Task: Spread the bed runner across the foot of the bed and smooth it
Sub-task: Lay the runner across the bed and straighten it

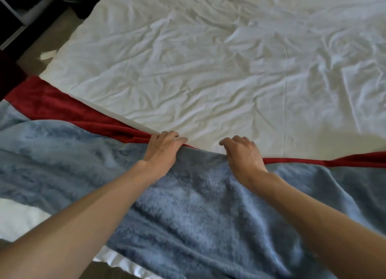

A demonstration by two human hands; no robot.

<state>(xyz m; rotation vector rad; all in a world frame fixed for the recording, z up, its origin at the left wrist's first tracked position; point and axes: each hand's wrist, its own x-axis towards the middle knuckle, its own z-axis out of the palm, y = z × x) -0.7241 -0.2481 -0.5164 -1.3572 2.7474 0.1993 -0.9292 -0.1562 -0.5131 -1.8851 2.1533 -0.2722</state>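
Note:
The bed runner [198,195] is a fuzzy blue-grey cloth with a red underside [62,111]. It lies rumpled across the near end of the bed, its red side folded up along the far edge. My left hand [163,149] grips that far edge, fingers curled over it. A short way to the right, my right hand [242,153] rests on the same edge with bent fingers pinching the cloth. Beyond both hands stretches the wrinkled white sheet [208,69].
The bed's left edge runs diagonally from top centre to the left. Dark furniture [18,13] and brown floor [35,55] lie beyond it, with a small white scrap [48,55] on the floor. White bedding [18,220] shows below the runner at the lower left.

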